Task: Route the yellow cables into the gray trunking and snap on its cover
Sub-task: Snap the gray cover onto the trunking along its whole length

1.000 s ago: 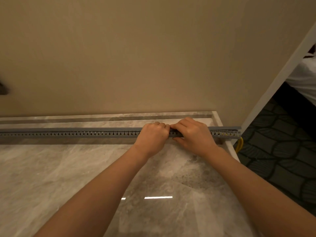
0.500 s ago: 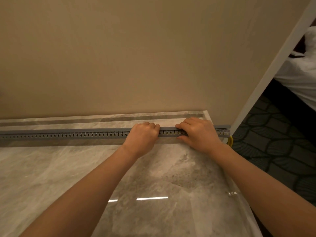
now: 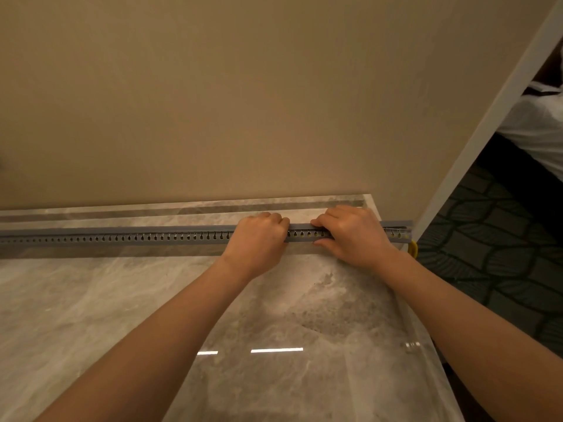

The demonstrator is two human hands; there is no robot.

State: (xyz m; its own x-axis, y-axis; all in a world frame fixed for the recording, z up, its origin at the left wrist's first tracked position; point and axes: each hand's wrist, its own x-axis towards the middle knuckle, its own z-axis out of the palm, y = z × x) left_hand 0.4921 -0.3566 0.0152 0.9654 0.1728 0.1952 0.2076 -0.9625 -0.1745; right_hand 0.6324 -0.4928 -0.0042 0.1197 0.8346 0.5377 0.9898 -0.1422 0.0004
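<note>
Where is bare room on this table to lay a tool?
Widest: the marble table left of the left forearm, before the gray trunking. A narrow strip lies between trunking and wall. Crowded: the right end, where left hand and right hand grip the trunking.

The counter (image 3: 91,315) is gleaming like polished marble, the trunking (image 3: 122,237) is looking matt gray plastic, the wall (image 3: 213,102) flat matt

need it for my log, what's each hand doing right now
Left hand: closed, fingers curled over the trunking.
Right hand: closed on the trunking, thumb on its near side.
</note>
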